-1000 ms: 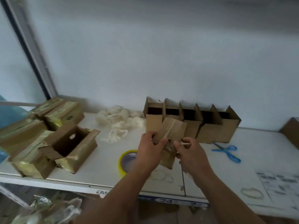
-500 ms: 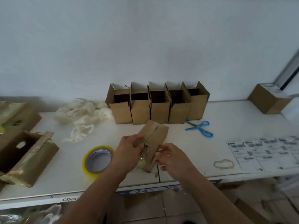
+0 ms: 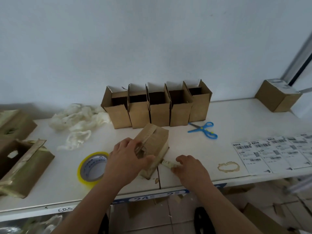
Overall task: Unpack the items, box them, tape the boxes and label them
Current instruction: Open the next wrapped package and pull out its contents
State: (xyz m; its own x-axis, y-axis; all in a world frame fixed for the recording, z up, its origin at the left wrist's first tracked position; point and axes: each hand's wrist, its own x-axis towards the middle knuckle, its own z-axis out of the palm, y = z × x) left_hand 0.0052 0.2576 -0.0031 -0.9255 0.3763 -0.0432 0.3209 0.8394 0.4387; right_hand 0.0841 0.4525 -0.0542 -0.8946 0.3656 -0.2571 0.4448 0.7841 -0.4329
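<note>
A small taped cardboard box (image 3: pixel 154 139) lies tilted on the white table (image 3: pixel 219 115), near its front edge. My left hand (image 3: pixel 126 159) grips the box's near end, thumb against its side. My right hand (image 3: pixel 189 168) pinches a strip of old tape (image 3: pixel 168 164) that runs from the box's lower right corner. Several open empty boxes (image 3: pixel 157 108) stand in a row against the wall. A roll of yellow tape (image 3: pixel 92 167) lies flat just left of my left hand. Label sheets (image 3: pixel 273 154) lie at the right.
Blue scissors (image 3: pixel 203 130) lie right of the box row. White packing fluff (image 3: pixel 79 120) is heaped at the left. Larger opened cartons (image 3: pixel 22 166) sit at the far left, a closed labelled box (image 3: pixel 276 97) at the far right. A rubber band (image 3: pixel 228 166) lies near the labels.
The box has come down from mid-air onto the table. My right hand has moved away from it to the right, drawing a strip of tape off. The view swung right.
</note>
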